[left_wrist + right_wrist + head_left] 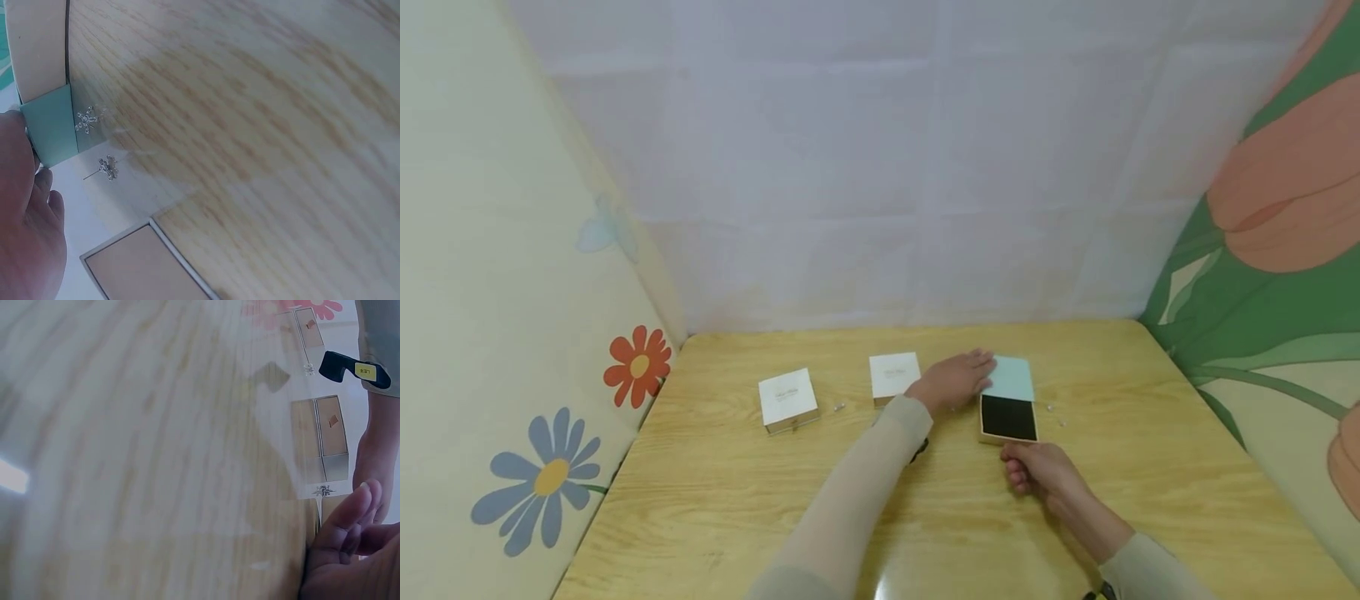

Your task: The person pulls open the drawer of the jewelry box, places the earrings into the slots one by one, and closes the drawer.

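Wooden table [737,500] seen from above; at left sit two closed white boxes [787,399] [894,375]. Further right, the left hand [953,380] lies flat with straight fingers on a pale green lid [1011,377]; just below, a tray with black lining [1008,418] slides out toward the right hand [1045,472], whose curled fingers seem to grip its near edge. Pulling goes best slowly and straight, lid pressed steady, minding two tiny sparkly earrings [87,120] [107,169] lying beside the lid. Hard to tell: the right hand's exact grip; box lettering is unreadable.
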